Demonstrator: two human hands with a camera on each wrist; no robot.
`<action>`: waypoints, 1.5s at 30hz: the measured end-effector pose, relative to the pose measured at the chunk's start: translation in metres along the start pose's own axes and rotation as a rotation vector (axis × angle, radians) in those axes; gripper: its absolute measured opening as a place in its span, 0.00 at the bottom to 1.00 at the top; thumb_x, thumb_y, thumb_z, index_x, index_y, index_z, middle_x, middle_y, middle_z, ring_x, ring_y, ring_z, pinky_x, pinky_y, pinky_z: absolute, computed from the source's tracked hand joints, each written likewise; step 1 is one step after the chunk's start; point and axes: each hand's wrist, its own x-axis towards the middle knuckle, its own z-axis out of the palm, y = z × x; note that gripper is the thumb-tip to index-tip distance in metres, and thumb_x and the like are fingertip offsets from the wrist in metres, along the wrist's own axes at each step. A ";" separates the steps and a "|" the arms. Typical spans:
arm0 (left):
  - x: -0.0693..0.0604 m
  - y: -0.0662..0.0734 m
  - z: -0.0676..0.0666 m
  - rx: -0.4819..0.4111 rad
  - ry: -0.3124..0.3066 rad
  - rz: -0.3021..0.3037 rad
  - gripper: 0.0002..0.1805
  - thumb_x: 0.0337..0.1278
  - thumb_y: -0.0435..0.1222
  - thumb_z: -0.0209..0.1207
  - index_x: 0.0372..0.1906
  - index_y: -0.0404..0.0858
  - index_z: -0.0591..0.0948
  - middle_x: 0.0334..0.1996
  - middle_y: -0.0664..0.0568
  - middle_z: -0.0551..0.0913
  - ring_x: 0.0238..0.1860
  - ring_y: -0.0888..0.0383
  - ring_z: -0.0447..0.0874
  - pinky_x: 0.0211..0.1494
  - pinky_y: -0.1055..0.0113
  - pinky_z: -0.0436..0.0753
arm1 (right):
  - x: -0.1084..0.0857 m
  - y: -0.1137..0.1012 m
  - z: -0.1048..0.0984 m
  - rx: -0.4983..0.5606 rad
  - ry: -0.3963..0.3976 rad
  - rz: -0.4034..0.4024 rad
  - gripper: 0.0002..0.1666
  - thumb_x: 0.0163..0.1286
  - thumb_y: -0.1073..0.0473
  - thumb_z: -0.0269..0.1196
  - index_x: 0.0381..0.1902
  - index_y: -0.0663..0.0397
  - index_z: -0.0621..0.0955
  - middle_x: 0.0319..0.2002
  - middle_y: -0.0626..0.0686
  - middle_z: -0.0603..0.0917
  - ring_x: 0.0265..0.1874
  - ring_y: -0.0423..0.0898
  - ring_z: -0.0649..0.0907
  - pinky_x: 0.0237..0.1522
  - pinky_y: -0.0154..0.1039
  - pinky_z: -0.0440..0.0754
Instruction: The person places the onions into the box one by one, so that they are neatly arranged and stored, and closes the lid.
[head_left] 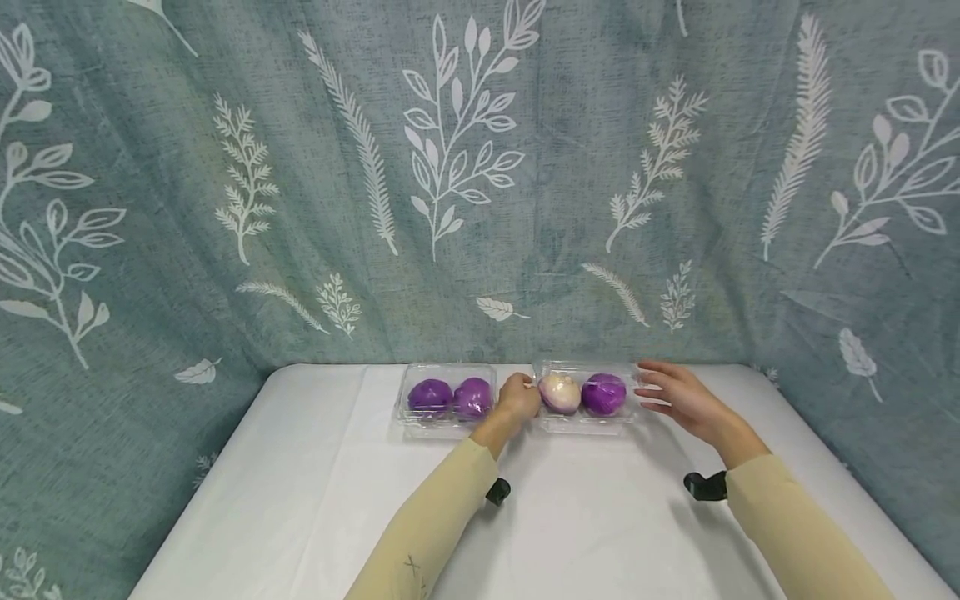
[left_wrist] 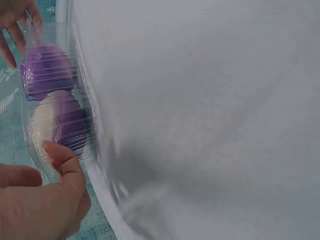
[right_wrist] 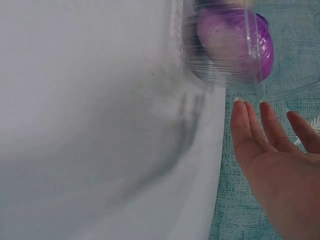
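Note:
Two clear plastic clamshell boxes stand side by side at the table's far edge. The left box (head_left: 416,427) has two glossy purple balls in it. Inside the right box (head_left: 581,426) are a white-and-purple ball (head_left: 560,392) and a purple ball (head_left: 603,394). With fingers curled, my left hand (head_left: 519,398) grips the right box's left end; the left wrist view shows thumb and forefinger on either side of its edge. My right hand (head_left: 678,402), fingers spread and fairly straight, is beside that box's other end. In the right wrist view its fingertips (right_wrist: 266,107) appear just short of the plastic.
A white cloth covers the table (head_left: 315,500). Behind and at both sides hangs a blue-green curtain (head_left: 562,208) with white leaf prints, close to the boxes. Dark wrist-mounted pieces (head_left: 707,486) jut inward from both sleeves.

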 end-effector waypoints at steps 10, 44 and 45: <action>-0.029 -0.001 -0.009 0.077 -0.159 0.006 0.32 0.79 0.36 0.45 0.76 0.21 0.54 0.64 0.26 0.70 0.26 0.55 0.80 0.45 0.59 0.88 | -0.003 0.008 0.005 -0.031 0.005 0.006 0.40 0.86 0.49 0.46 0.82 0.62 0.45 0.80 0.69 0.44 0.76 0.69 0.58 0.75 0.63 0.64; -0.041 -0.014 0.004 -0.449 -0.193 -0.116 0.24 0.77 0.30 0.45 0.70 0.25 0.56 0.53 0.26 0.75 0.34 0.52 0.80 0.46 0.60 0.90 | -0.017 0.025 0.027 -0.278 0.172 -0.078 0.33 0.83 0.60 0.51 0.76 0.72 0.58 0.71 0.76 0.63 0.68 0.69 0.70 0.62 0.55 0.82; -0.041 -0.014 0.004 -0.456 -0.185 -0.117 0.25 0.76 0.28 0.45 0.70 0.26 0.56 0.52 0.26 0.75 0.32 0.52 0.79 0.45 0.60 0.90 | -0.018 0.025 0.028 -0.302 0.177 -0.083 0.32 0.83 0.60 0.51 0.76 0.72 0.58 0.71 0.77 0.63 0.67 0.70 0.70 0.61 0.56 0.82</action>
